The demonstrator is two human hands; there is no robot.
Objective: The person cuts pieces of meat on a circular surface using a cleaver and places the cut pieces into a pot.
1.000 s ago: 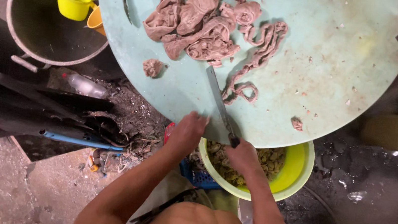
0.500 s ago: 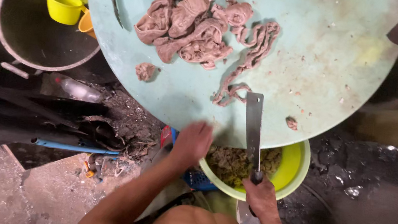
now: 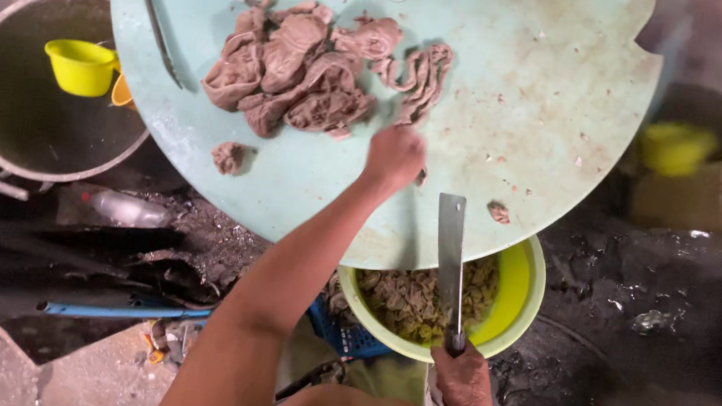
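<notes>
On the round pale-green board, head view: we note a heap of brownish-pink offal and two bare hands at work.

We find the offal wrinkled, limp and piled near the board's far edge. The left hand sits just short of it, fingers curled; whether it grips anything we cannot tell. The right hand is closed on a cleaver, blade over the yellow-green bowl of chopped pieces. The surrounding floor is dark and wet.
</notes>
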